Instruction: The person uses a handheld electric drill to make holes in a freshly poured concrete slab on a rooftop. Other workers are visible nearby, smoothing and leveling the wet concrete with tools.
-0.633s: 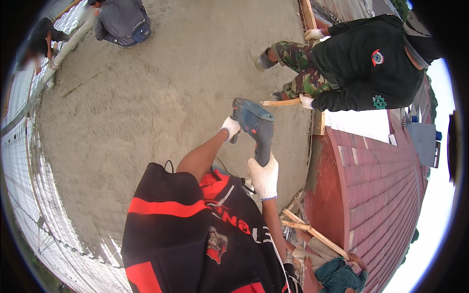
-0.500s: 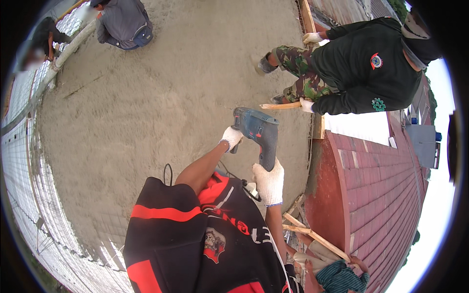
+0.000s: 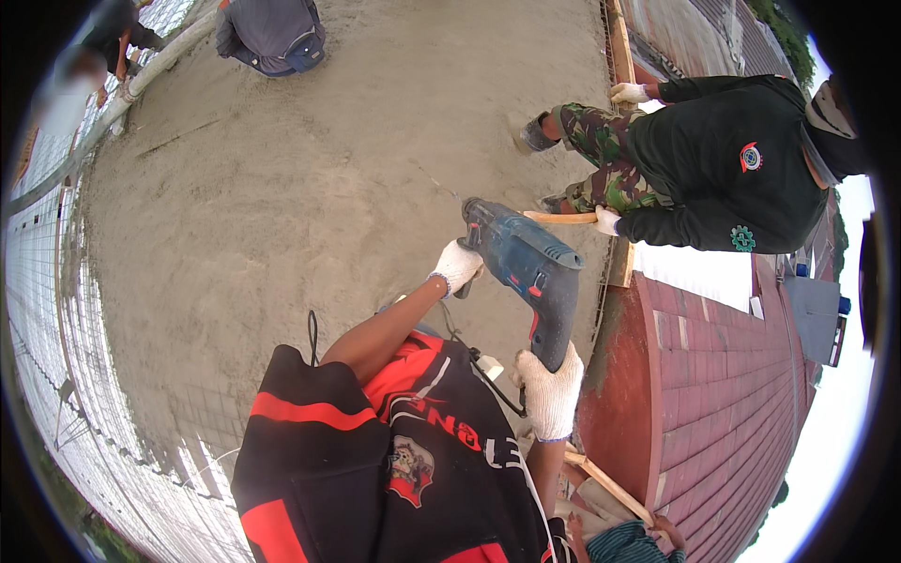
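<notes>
A blue power drill (image 3: pixel 526 267) hangs over a fresh grey concrete slab (image 3: pixel 300 188), its bit end pointing up and left. My left hand (image 3: pixel 457 267), in a white glove, grips the drill's front side handle. My right hand (image 3: pixel 549 394), also gloved white, is closed around the pistol grip at the drill's lower end. A black cable (image 3: pixel 488 375) runs from the drill down past my black and red shirt (image 3: pixel 394 450).
A person in a dark top and camouflage trousers (image 3: pixel 713 169) crouches at the slab's right edge holding a wooden stick (image 3: pixel 563 218). Another person (image 3: pixel 272 33) crouches at the top. Red roof tiles (image 3: pixel 723 394) lie to the right, wire mesh (image 3: pixel 56 310) to the left.
The drill has swung up and to the right, its body now nearer level. Both hands kept their grip and moved with it.
</notes>
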Action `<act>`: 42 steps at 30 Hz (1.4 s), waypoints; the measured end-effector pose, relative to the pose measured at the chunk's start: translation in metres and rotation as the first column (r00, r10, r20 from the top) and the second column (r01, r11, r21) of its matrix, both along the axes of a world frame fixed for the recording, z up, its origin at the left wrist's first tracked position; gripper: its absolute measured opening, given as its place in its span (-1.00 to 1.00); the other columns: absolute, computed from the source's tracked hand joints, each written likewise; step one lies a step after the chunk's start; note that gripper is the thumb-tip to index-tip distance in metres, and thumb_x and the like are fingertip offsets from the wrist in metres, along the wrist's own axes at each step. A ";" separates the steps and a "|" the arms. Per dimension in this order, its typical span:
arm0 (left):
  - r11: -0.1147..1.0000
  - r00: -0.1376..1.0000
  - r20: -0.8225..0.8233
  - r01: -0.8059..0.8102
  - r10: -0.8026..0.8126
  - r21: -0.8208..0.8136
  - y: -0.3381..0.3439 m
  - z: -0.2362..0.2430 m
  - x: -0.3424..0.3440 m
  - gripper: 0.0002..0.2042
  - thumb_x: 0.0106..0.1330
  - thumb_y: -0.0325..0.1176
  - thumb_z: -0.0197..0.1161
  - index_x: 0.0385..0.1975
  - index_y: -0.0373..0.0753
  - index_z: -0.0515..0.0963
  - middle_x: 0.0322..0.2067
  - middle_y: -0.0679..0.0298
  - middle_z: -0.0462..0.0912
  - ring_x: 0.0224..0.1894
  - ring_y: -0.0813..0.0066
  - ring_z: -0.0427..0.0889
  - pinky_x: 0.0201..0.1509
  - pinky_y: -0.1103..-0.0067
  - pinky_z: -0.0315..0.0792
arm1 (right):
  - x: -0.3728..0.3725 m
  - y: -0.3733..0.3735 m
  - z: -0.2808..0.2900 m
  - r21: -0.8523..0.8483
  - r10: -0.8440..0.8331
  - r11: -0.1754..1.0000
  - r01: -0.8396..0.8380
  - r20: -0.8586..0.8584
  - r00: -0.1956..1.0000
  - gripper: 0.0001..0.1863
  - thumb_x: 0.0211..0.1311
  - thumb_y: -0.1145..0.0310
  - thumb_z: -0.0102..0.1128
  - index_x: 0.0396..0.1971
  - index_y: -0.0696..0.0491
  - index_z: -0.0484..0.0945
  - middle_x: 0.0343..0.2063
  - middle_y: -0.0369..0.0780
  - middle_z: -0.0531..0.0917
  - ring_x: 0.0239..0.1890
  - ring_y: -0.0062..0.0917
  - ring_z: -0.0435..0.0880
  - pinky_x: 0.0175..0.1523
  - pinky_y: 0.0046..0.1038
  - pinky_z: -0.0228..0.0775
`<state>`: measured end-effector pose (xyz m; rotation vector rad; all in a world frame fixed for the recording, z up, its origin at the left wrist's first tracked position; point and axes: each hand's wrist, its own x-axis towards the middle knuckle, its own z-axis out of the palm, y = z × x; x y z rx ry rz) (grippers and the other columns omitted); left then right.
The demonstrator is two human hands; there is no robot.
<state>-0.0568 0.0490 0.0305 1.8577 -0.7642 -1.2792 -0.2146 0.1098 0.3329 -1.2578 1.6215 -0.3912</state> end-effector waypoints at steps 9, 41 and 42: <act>0.953 0.890 -0.352 -0.301 0.290 0.024 0.028 -0.019 0.036 -0.89 0.38 -0.43 0.22 -0.36 -0.30 0.62 -0.57 0.19 0.67 -0.57 0.35 0.66 -0.48 0.41 0.48 | 0.054 -0.032 -0.041 0.085 0.278 0.957 -0.276 -0.004 0.961 -0.54 0.20 0.39 0.28 0.09 0.25 0.57 -0.43 -0.11 0.71 -0.48 -0.54 0.69 -0.31 -0.39 0.56; 0.937 0.941 0.202 -0.308 0.273 0.168 0.048 -0.110 0.013 -0.76 0.29 -0.22 0.25 -0.26 -0.25 0.73 -0.37 0.06 0.80 -0.28 0.09 0.82 -0.19 0.29 0.64 | 0.034 -0.030 -0.115 0.032 0.435 0.898 -0.440 0.100 0.895 -0.77 0.19 0.40 0.29 -0.25 0.23 0.53 -0.63 -0.28 0.56 -0.64 -0.61 0.58 -0.48 -0.43 0.42; 0.934 0.947 0.149 -0.310 0.286 0.177 0.050 -0.109 0.013 -0.74 0.30 -0.20 0.24 -0.25 -0.24 0.73 -0.34 0.04 0.81 -0.25 0.06 0.81 -0.16 0.27 0.64 | 0.033 -0.030 -0.115 0.022 0.440 0.895 -0.445 0.110 0.891 -0.77 0.19 0.40 0.29 -0.25 0.24 0.53 -0.63 -0.27 0.57 -0.63 -0.60 0.58 -0.48 -0.43 0.43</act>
